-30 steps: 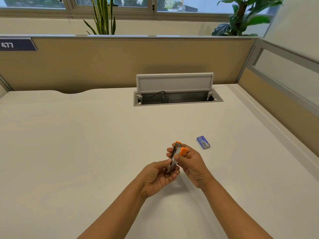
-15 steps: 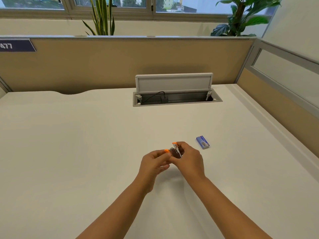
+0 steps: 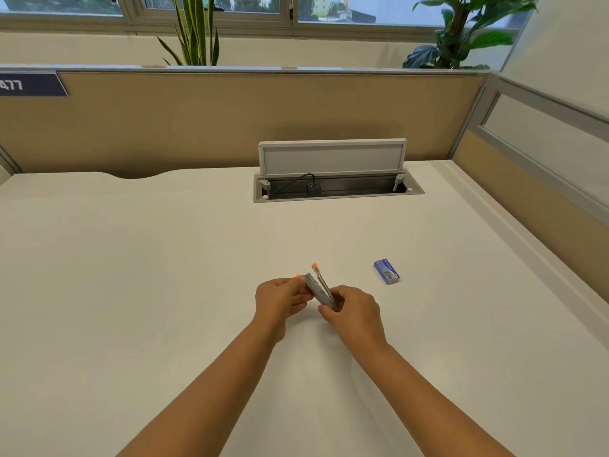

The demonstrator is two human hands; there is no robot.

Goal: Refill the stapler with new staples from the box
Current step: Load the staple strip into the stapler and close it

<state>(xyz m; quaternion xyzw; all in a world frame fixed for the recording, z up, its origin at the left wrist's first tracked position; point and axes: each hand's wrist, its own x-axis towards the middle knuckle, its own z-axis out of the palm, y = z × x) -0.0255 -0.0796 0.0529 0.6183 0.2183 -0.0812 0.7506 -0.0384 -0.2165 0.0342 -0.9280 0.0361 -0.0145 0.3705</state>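
One stapler (image 3: 319, 286), hinged open with two orange tips showing, is held above the desk (image 3: 131, 275) by two hands. The left hand (image 3: 280, 300) grips its left end with curled fingers; the right hand (image 3: 354, 311) pinches its near end. One blue box (image 3: 386, 271) lies on the desk, right of the stapler and apart from it.

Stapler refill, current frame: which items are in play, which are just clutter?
In play:
- stapler, hinged open, held by left hand and right hand
- staple box, untouched on the desk

Clutter:
- open cable tray with a plug
- plants behind the partition
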